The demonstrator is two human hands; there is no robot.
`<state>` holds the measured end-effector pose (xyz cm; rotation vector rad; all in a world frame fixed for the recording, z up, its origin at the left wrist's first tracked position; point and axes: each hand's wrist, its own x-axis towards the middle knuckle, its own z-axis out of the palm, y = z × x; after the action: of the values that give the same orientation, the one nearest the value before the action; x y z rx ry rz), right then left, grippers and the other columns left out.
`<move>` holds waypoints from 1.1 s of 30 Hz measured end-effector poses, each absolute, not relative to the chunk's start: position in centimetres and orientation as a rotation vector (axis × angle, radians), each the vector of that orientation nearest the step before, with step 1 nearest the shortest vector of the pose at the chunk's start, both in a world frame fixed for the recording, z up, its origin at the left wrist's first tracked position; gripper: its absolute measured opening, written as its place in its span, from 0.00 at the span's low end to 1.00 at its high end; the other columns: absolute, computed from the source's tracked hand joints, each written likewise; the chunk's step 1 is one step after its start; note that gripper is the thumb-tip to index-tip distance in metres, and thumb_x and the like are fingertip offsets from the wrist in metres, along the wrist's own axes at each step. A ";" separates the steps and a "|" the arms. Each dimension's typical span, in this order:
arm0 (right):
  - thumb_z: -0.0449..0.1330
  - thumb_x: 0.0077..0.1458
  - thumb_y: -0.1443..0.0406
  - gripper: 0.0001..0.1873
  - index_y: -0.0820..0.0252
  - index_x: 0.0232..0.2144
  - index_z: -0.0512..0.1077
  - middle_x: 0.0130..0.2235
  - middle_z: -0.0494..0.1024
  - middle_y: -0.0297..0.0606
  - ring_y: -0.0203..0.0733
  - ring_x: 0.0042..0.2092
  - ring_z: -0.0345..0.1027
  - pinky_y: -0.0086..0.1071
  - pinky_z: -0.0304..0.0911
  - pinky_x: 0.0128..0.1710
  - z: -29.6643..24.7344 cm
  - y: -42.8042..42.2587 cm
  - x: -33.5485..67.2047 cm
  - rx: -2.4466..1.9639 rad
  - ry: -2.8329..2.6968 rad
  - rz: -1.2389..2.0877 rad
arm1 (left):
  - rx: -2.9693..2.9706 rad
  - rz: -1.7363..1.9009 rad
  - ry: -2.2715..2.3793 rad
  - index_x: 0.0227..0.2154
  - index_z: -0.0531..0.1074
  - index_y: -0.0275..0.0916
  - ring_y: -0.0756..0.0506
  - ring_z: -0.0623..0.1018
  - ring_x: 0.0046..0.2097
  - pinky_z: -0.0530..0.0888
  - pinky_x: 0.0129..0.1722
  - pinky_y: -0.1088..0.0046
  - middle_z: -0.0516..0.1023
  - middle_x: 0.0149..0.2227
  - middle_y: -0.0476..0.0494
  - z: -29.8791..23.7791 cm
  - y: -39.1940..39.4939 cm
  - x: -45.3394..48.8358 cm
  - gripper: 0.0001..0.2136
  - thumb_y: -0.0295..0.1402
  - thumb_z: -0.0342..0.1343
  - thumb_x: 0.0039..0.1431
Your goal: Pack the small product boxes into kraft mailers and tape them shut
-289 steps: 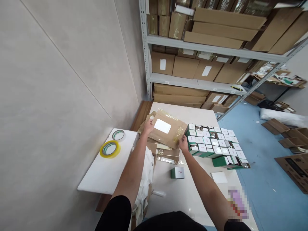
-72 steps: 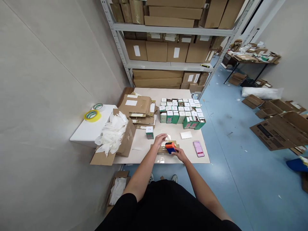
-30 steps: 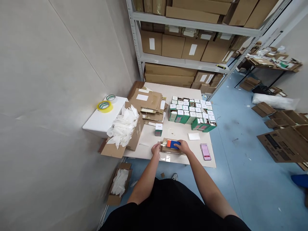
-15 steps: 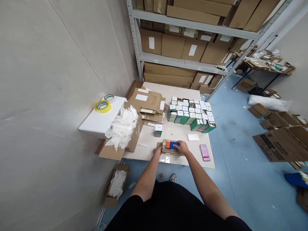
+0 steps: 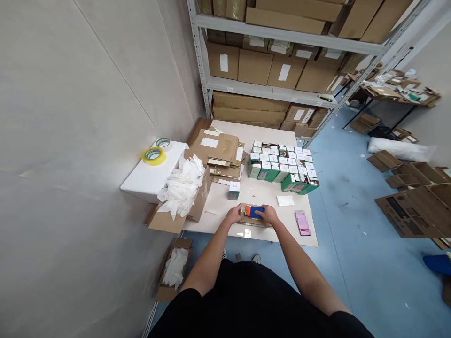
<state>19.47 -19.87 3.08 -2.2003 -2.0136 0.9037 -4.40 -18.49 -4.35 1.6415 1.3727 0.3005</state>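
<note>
A small cardboard box (image 5: 254,223) lies near the front edge of the table. My left hand (image 5: 234,214) is closed around its left end, next to a shiny strip of tape (image 5: 243,211). On top of the box is a blue and orange tape dispenser (image 5: 256,212), gripped by my right hand (image 5: 269,214) at its blue end. The fingers under and behind the dispenser are partly hidden. Just beyond my left hand stands one green and white carton (image 5: 234,190). A white card (image 5: 285,201) and a pink-screened phone (image 5: 302,222) lie to the right.
Rows of green and white cartons (image 5: 280,162) fill the back right of the table (image 5: 253,190). Flattened cardboard (image 5: 221,148) is stacked at back left. Beside it are a box of white paper (image 5: 181,188) and tape rolls (image 5: 154,156). A loaded shelf (image 5: 264,91) stands behind.
My left hand has moved up against the box's left end, where a cardboard flap stuck out before. My right hand stays on the tape dispenser. The whole view has shifted slightly.
</note>
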 end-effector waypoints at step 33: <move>0.67 0.51 0.41 0.28 0.59 0.39 0.79 0.41 0.83 0.47 0.49 0.42 0.78 0.31 0.61 0.32 7.3 -22.6 38.3 -2.693 -1.883 0.826 | 1.793 -0.380 1.554 0.73 0.48 0.61 0.36 0.76 0.60 0.71 0.49 0.68 0.75 0.62 0.44 -1.5 -16.7 -3.6 0.43 0.44 0.63 0.58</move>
<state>38.28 -22.61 7.30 -2.6933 -1.8830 0.8257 -3.60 -16.65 -1.52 1.7930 1.5541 -0.3801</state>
